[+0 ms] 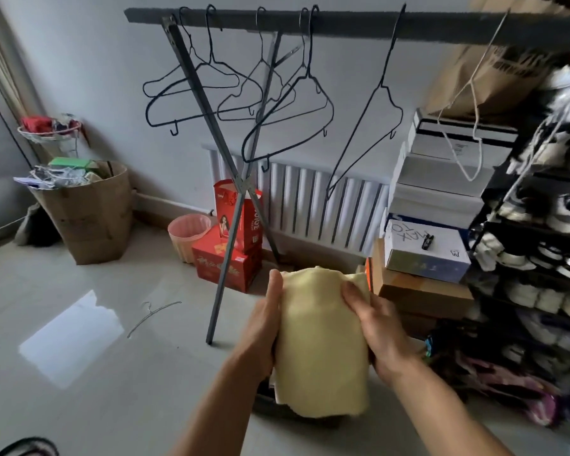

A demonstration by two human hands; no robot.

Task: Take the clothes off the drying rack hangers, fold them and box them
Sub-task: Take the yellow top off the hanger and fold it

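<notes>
Head view: both hands hold a folded pale yellow garment (323, 343) up in the air, over the floor (96, 357), below and just in front of the drying rack rail (310, 19). Left hand (264, 327) wraps the garment's left edge, thumb lying up along the front, fingers behind (not visible). Right hand (380, 330) grips the right edge, fingertips pressing over the front near the top corner. Neither hand is spread; both are closed around cloth.

Step in hand, as I judge it: finishing the fold, then boxing. To do it well, keep both side edges pinched evenly so the layers don't slide, smooth the front with the thumbs, and lower it flat without letting the loose bottom hem open out. A dark shape sits under the garment's lower end (may be the box, cannot tell).

Orientation: the garment is a tall bundle, long axis running near-to-far from the person, the far end up by the fingertips, the ragged hem end nearest the camera.

Wire hangers (231, 90) on the rail all look bare; one more hanger (152, 315) lies on the floor to the left.
</notes>
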